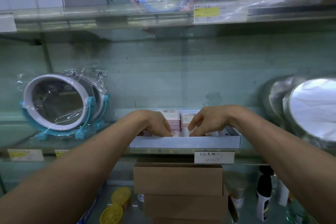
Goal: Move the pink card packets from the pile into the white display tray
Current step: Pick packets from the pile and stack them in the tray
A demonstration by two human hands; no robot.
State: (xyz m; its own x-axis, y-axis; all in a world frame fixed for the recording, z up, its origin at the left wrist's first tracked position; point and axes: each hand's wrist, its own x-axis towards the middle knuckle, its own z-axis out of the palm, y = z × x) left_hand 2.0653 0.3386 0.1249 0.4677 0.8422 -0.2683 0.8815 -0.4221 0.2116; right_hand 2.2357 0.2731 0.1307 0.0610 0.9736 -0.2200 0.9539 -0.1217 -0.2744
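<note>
Settling the pink card packets [172,117] into the white display tray [183,142] at centre frame, in front of two stacks packed flat against its back wall. Reaching in with left hand [154,123] and right hand [211,121] side by side, fingers bent down onto the front-row packets; cannot tell whether pinching them or merely pressing. Square the edges against the stacks behind, press flat, keep rows aligned, then lift fingers straight up so as not to drag a packet over the front wall. Mind the wrapped round mirror [54,102] at left of frame and the cardboard boxes [178,180] below centre.
</note>
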